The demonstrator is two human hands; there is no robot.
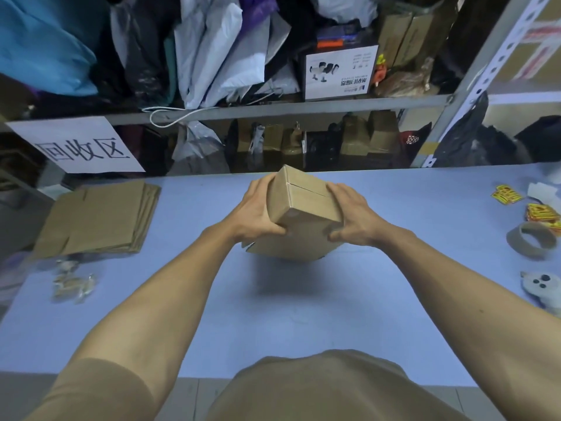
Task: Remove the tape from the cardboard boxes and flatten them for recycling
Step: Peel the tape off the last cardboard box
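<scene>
both hands, the left hand (258, 208) and right hand (353, 217), clamped a small cardboard box (299, 202) from opposite sides, held tilted above the blue worktop (303, 299), probably to turn its taped seam into reach, flattened boxes (97, 220) stacked well apart leftward.

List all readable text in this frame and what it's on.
"回收区": white paper sign hanging from the shelf, left.
White product box on the shelf: printed upside down, too blurred to read.
Yellow and red stickers on the table, right: too small to read.
Cardboard box held by the left hand and right hand: no text visible.
</scene>
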